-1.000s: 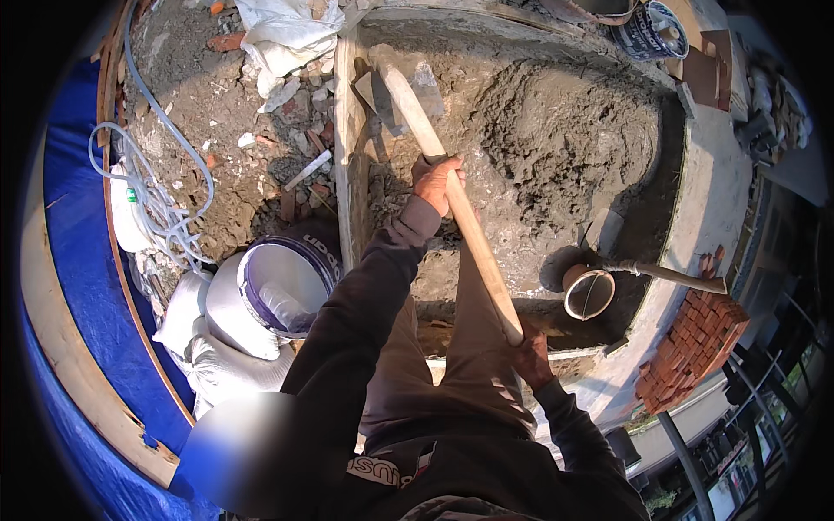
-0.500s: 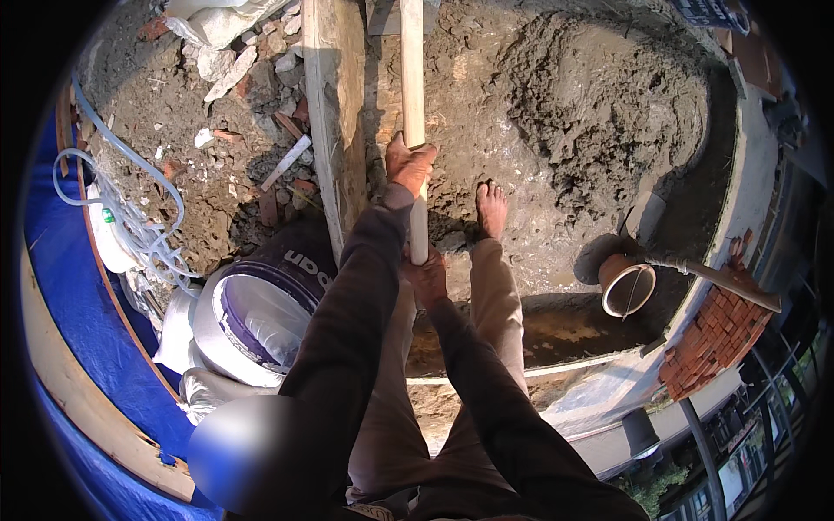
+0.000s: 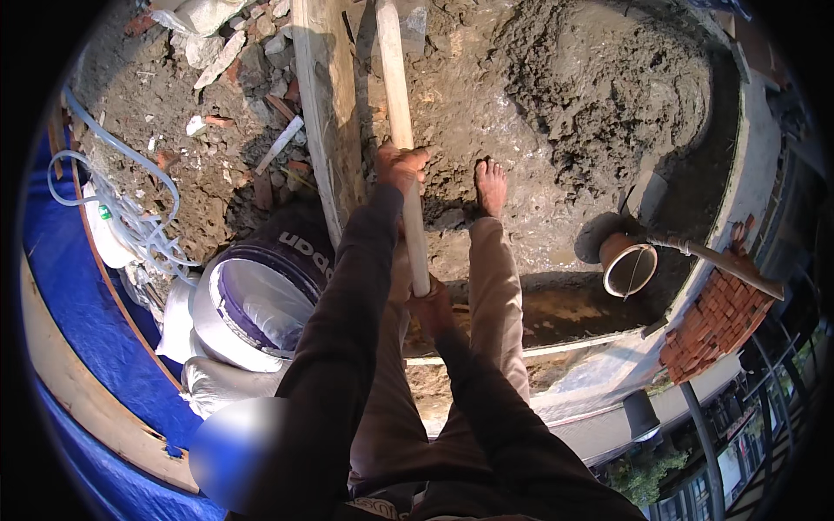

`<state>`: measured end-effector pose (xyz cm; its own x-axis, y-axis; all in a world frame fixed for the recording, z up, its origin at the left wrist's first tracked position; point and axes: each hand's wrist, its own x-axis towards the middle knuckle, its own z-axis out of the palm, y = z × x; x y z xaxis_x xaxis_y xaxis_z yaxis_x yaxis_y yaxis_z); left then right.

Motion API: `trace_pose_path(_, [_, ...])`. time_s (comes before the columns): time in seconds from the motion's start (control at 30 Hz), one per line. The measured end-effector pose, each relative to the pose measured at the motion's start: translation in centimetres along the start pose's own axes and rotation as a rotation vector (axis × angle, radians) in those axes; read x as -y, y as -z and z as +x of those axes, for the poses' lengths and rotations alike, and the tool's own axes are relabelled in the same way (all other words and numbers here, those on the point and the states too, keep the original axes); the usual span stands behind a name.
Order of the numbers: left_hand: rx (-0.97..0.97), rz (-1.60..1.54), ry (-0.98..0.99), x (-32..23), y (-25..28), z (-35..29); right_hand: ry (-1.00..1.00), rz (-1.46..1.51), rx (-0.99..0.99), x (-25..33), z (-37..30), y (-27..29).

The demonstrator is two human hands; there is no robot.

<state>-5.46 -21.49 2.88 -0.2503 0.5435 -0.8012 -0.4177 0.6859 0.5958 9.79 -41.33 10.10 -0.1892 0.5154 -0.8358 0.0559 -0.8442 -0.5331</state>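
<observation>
Both hands are wrapped round the long wooden handle of a hoe [image 3: 396, 87], which runs away from me toward the top edge. My left hand [image 3: 401, 167] grips it partway along, beyond my right hand [image 3: 432, 308], which is closed at the near end. A flat grey metal blade [image 3: 415, 33] shows beside the far part of the handle, over wet mud; where the two join is out of view. To the right spreads a rough mound of wet grey mortar or mud [image 3: 599, 95]. My bare right foot [image 3: 491, 187] stands in the mud.
A wooden plank [image 3: 326, 104] borders the mud on the left, with rubble [image 3: 221, 65] beyond it. A white-and-purple bucket [image 3: 261, 304] stands near my left arm, beside a coiled hose [image 3: 143, 221]. At right are a small pail [image 3: 629, 269], another wooden handle [image 3: 730, 276] and stacked bricks [image 3: 717, 326].
The hoe has been drawn toward me and its far end tilted left, with more of the blade showing. My right hand has come nearer my body; the left has shifted slightly left.
</observation>
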Motion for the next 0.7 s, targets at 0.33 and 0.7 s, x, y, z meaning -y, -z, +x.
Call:
trace_pose_path(0.33, [-0.123,0.02,0.137,4.0,0.4,-7.9,0.068,-0.421,-0.163,-4.1,-6.2,0.7])
trace_pose_path(0.7, [0.097,-0.029,-0.307,-2.1,-8.5,2.7,0.151,-0.045,-0.173,-1.7,12.5,5.5])
